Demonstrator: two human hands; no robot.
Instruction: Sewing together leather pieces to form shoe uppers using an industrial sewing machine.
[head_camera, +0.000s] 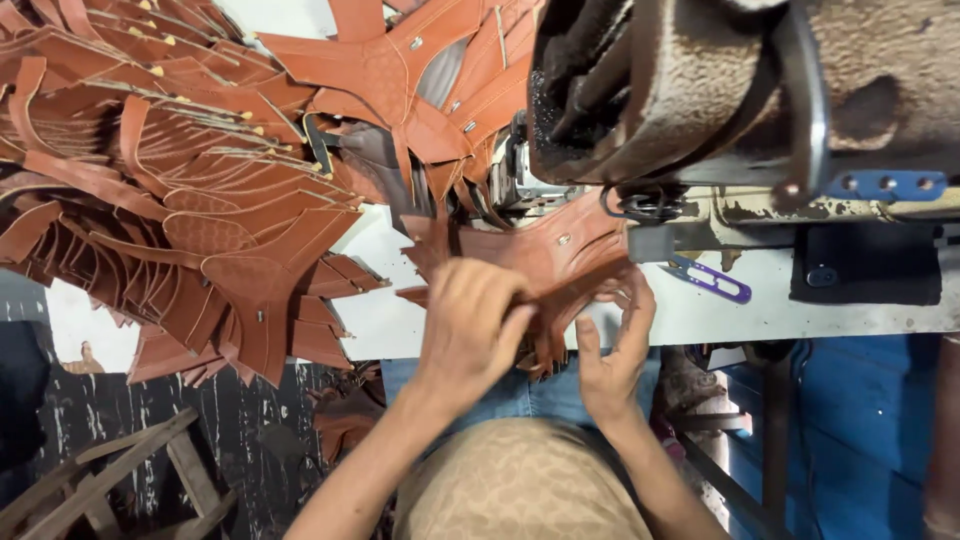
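left hand (470, 325): fingers curled, gripping a brown leather cut piece (560, 265) at the table's near edge. right hand (612, 350): fingers half open, pinching the same piece's lower edge. white worktable (400, 320): heap of matching leather pieces (190, 180) left; worn sewing machine (740, 90) above; purple thread snips (710, 280) right. dark floor below.

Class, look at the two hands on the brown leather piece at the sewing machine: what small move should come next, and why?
Probably slide the brown leather piece a little further toward the needle area. The left hand presses flat on it and the right hand pinches its near edge, while its far end already lies by the sewing machine.
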